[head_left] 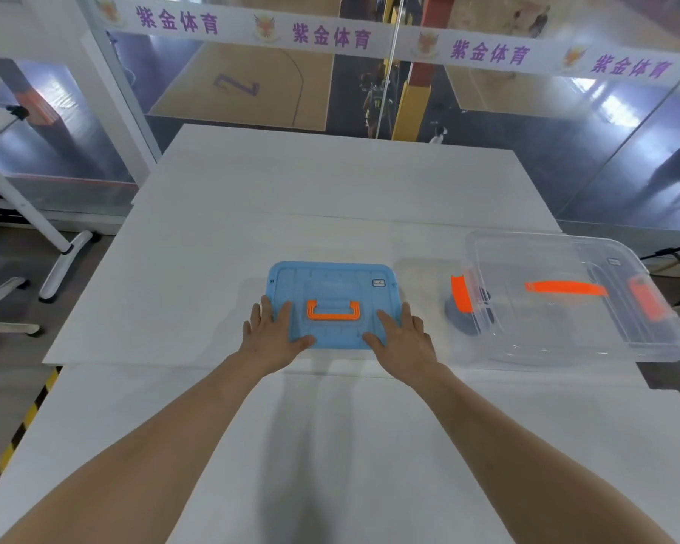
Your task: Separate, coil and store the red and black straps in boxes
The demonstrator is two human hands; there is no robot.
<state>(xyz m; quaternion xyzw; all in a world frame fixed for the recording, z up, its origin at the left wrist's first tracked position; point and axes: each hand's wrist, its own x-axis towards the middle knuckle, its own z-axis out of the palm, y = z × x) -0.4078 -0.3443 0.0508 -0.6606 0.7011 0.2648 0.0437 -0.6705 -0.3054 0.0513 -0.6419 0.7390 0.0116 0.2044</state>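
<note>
Blue lid (332, 286) lies mid-bench (232, 198); bench stretches left and beyond it, and a clear box (566, 331) sits near on the right. Left hand (269, 331) and right hand (403, 333) lie flat with straight fingers on the lid's near corners.

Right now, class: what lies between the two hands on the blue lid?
The orange handle on the blue lid sits between the left hand and the right hand, seen in the head view.

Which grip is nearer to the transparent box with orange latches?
Right. The right grip rests on the blue lid, at its right side, toward the transparent box; the left grip rests at its left side, farther away.
</note>
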